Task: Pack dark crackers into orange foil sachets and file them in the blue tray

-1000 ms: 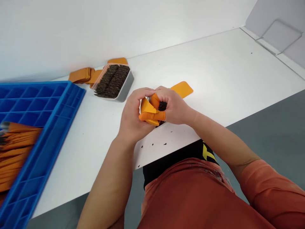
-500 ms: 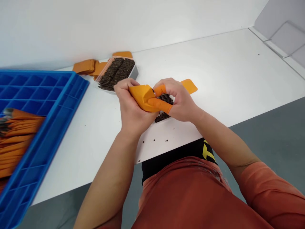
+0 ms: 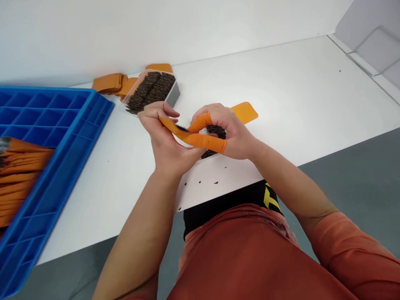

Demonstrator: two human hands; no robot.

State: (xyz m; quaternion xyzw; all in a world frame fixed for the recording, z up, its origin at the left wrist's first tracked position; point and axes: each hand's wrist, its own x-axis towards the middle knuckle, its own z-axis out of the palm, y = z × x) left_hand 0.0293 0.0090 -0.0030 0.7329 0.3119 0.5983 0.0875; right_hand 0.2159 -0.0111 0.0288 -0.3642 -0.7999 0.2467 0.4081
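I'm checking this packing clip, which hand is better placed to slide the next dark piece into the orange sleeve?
Probably the right hand: it holds the dark pieces and its capped fingertips already meet the orange sleeve, which the left hand holds.

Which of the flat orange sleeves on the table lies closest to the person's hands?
The single orange sleeve just behind the right hand. The other loose sleeves lie piled far back by the wall, beside the tray of dark pieces.

A blue compartment crate [image 3: 62,125] is sitting on the white table [image 3: 296,83] well to the left of the hands, with orange sleeves [image 3: 15,175] lying stacked inside it. Beyond the hands, a clear tray [image 3: 151,89] of dark pieces is resting near the wall, with loose orange sleeves [image 3: 109,83] lying just beside it.
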